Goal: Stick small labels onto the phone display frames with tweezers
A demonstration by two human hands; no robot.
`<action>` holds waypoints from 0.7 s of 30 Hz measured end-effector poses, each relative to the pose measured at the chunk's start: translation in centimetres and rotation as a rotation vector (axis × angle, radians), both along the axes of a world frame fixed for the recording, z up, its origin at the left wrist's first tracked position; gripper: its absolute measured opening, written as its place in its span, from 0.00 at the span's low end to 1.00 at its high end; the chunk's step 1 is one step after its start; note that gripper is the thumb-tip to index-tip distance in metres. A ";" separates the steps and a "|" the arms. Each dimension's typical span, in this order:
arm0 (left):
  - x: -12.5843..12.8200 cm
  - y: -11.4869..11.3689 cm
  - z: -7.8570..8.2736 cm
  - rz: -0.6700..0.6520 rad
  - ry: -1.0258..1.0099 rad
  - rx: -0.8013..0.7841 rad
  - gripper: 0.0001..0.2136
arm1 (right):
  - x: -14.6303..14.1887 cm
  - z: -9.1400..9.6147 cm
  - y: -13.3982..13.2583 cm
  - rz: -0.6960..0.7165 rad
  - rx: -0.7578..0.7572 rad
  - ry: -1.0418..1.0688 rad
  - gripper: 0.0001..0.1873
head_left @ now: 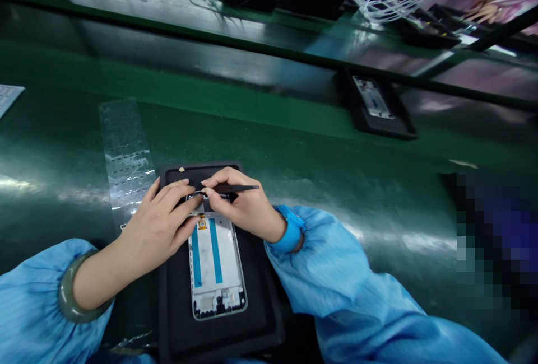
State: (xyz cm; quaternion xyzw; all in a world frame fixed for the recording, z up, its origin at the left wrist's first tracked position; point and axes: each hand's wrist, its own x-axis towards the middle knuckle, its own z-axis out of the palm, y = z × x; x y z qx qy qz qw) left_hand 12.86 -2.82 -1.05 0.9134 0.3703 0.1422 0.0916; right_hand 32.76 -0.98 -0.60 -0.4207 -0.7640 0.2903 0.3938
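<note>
A phone's metal middle frame (216,263) lies face up on a black rubber tray (197,173), with blue strips along its white back and a small orange-yellow part (202,222) near its upper end. My left hand (162,221) lies across that upper end, its fingers on the frame. My right hand (239,201) holds slim black tweezers (229,188), whose tips reach the frame's top edge beside my left fingertips. The hands hide the frame's top end.
A clear sheet of small pieces (126,157) lies left of the tray on the green bench (294,145). Farther right sits another black tray (374,103) holding a phone frame. White cables (390,5) and a co-worker's hand (483,12) appear at the back.
</note>
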 end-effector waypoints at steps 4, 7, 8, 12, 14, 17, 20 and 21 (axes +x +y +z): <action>0.0 0.0 0.0 0.002 -0.004 -0.007 0.14 | -0.1 0.0 0.0 0.026 0.051 -0.047 0.04; 0.0 0.1 0.0 0.001 -0.008 -0.024 0.13 | -0.3 0.2 0.2 0.039 0.077 -0.067 0.04; 0.0 0.1 0.1 -0.001 -0.006 -0.032 0.13 | -0.5 0.2 0.3 0.042 0.068 -0.069 0.04; 0.0 0.1 0.3 -0.005 0.021 -0.029 0.15 | -1.1 0.6 1.0 -0.005 -0.095 -0.022 0.02; 0.0 0.0 0.5 0.000 0.042 -0.011 0.17 | -1.2 0.6 1.2 -0.052 -0.168 0.023 0.02; 0.2 -0.3 0.6 0.013 0.073 0.005 0.18 | -1.0 0.5 1.2 -0.098 -0.199 0.069 0.02; 0.3 -0.4 0.6 0.017 0.085 0.009 0.18 | -0.9 0.4 1.0 -0.101 -0.192 0.068 0.02; 0.3 -0.4 0.6 0.016 0.084 0.009 0.17 | -0.9 0.4 1.0 -0.094 -0.181 0.053 0.02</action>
